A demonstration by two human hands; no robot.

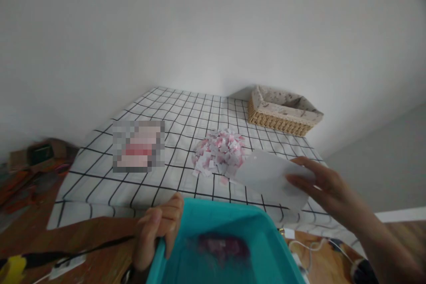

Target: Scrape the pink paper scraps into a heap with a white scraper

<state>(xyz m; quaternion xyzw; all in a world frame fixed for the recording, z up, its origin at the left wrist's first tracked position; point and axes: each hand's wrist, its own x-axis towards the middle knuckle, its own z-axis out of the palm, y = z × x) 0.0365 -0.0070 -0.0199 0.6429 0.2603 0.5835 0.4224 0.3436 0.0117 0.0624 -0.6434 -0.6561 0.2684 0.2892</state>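
My left hand is wrapped around the left rim of a teal plastic basin, held just below the table's front edge. At the bottom of the basin lies a dark reddish thing, too blurred to name. Between the thumb and fingers of my right hand is a thin white sheet, tilted over the front of the table. The sheet's left edge reaches the lower right side of a heap of small pink and white paper scraps. I cannot tell whether it touches the scraps.
A wicker basket with a patterned cloth lining stands at the back right of the checked tablecloth. On the left is a pinkish, pixelated item. White cables run over the wooden floor at the lower right. A wall rises behind.
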